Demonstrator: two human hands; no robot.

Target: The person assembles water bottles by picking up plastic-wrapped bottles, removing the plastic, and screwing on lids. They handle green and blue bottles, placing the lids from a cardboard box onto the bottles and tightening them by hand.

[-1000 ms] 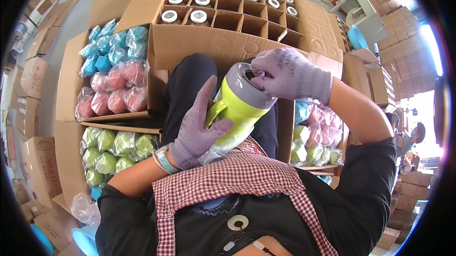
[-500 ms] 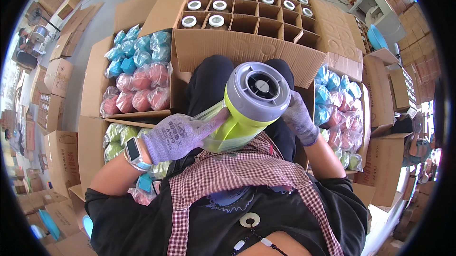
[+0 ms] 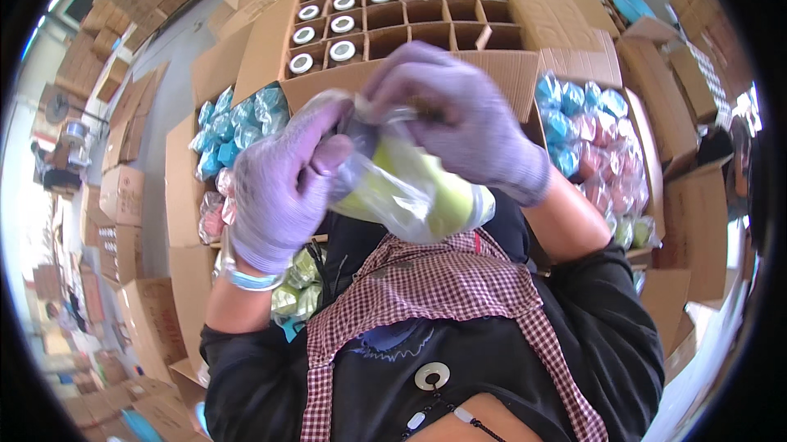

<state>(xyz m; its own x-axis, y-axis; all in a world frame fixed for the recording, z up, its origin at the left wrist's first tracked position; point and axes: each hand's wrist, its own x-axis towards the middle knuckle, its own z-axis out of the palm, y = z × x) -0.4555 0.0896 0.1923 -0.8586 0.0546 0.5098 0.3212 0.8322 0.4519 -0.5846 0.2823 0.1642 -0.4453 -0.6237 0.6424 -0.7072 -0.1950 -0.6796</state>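
Observation:
A lime-green appliance base (image 3: 461,196) with a grey end, like a blender's motor base, lies tilted over my lap inside a clear plastic bag (image 3: 398,200). My left hand (image 3: 283,184) is closed on the bag at the grey end, thumb bent over it. From the right, my right hand (image 3: 467,126) pinches the bag's upper edge close to the left fingers; it is slightly blurred. Both hands wear pale purple knit gloves. Folded plastic and the fingers hide most of the grey end.
Straight ahead stands a divided carton (image 3: 410,12) with several white-rimmed round lids (image 3: 342,50) in its cells; some cells hold nothing. Open boxes at left and right hold bagged blue pieces (image 3: 246,118), pink pieces (image 3: 602,159) and green pieces (image 3: 305,278). Cardboard flaps (image 3: 566,16) stick out around them.
The base has tipped over, its grey end turning from facing up to pointing left and away. My right hand has moved up and left onto the bag; my left hand has shifted up to the grey end.

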